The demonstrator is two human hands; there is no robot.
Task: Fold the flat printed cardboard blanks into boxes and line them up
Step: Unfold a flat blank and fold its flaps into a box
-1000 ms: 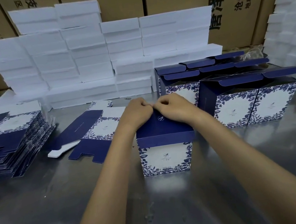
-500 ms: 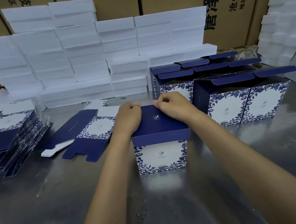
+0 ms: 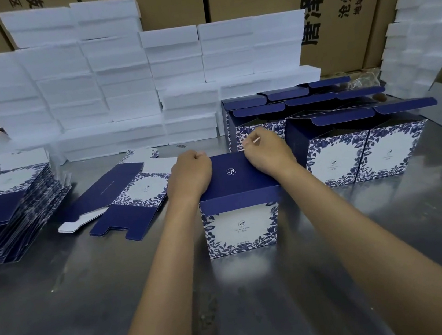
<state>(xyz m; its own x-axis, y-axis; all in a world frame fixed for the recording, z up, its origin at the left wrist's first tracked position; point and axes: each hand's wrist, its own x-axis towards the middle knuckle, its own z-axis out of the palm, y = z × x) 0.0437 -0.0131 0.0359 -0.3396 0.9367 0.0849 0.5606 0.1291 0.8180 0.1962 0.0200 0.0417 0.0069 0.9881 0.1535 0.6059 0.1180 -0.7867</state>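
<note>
**Both fists on the far edge of the lid, row of boxes off to the right**

At the left a stack of flat blanks (image 3: 8, 206) lay on the steel table (image 3: 65, 314), with one loose blank (image 3: 128, 199) spread flat just to its right, its long axis running from the near left toward the far right.

In the middle stood the box (image 3: 241, 209) being folded, upright, printed face toward the person, its dark blue lid lying level across the top. The left hand (image 3: 191, 172) rested on the lid's far left corner, fingers curled under so that whether they pinched the edge could not be told. The right hand (image 3: 267, 151) sat at the far right corner, knuckles raised, fingers also curled, apparently working the lid's back edge down; its grip was likewise hidden.

To the right, the finished boxes (image 3: 364, 154) stood in rows with their lids still raised, the nearest one just beside the right wrist.

By my judgement the coming move turned on that: the row lay to the right of and slightly beyond the box, so the right hand was nearer to slide it sideways into line.
</note>
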